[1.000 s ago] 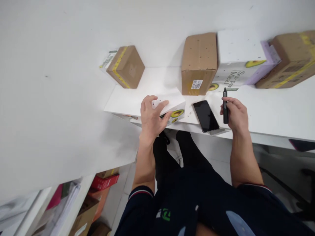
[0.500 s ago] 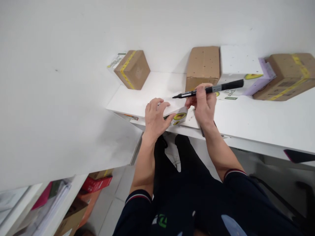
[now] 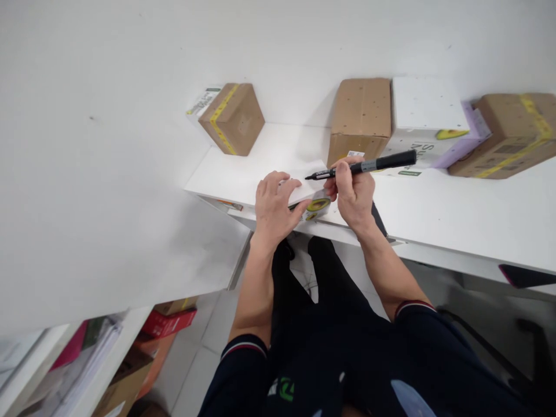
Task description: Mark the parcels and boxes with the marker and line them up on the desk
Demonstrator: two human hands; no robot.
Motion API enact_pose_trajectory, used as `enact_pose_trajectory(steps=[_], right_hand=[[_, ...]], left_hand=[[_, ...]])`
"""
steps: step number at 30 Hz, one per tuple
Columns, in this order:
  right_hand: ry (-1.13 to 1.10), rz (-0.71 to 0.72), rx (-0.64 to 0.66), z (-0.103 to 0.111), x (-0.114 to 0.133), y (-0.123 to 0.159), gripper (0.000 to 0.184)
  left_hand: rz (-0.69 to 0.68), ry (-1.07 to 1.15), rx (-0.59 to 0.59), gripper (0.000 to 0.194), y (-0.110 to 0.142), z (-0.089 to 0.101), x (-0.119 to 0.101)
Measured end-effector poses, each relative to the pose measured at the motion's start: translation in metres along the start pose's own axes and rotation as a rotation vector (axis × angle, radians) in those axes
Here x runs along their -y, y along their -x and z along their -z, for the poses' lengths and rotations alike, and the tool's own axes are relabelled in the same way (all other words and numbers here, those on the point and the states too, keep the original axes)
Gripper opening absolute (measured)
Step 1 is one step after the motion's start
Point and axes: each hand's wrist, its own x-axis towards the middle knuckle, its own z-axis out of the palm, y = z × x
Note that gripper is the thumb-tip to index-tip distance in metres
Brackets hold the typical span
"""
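A black marker pen point(image 3: 368, 167) with a grey band is pinched in my right hand point(image 3: 356, 194). It lies tilted, its thin tip pointing left and at or just over the top of a white box point(image 3: 319, 204); whether it touches cannot be told. Avocado pictures show on the front face of this box, near the table's front edge. My left hand point(image 3: 275, 202) steadies the box, with bent fingers on its top and the thumb along its front. Part of the box is hidden under that hand.
On the white table point(image 3: 438, 214), a taped brown carton point(image 3: 237, 121) stands at back left. Another brown carton point(image 3: 360, 110), a white avocado box point(image 3: 428, 107) and a taped carton point(image 3: 508, 139) line the back right. A dark flat object point(image 3: 379, 219) lies by my right wrist.
My right hand and the marker have shifted slightly left and down, bringing the tip closer to the white box's top. My left hand stays in place on the box.
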Motion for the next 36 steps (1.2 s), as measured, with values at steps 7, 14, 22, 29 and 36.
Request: enact_pose_trajectory(steps=[7,14,22,29,36], right_hand=[[0.048,0.003,0.014,0.000,0.002,0.000,0.042],[0.053,0.001,-0.007,0.001,-0.001,-0.001,0.043],[0.016,-0.041,0.035,0.002,0.000,-0.002,0.043],[-0.033,-0.023,-0.212,0.023,0.002,0.007,0.042],[0.701,-0.016,-0.101,0.126,-0.049,0.031,0.033]], left_hand=[[-0.001,0.009,0.000,0.040,0.000,0.000,0.001],[0.007,0.004,0.001,0.041,0.000,0.000,0.000],[-0.005,0.006,-0.008,0.041,0.000,-0.001,0.001],[-0.011,-0.001,0.005,0.038,-0.002,0.000,0.003],[-0.071,0.041,0.070,0.031,-0.014,0.001,0.019]])
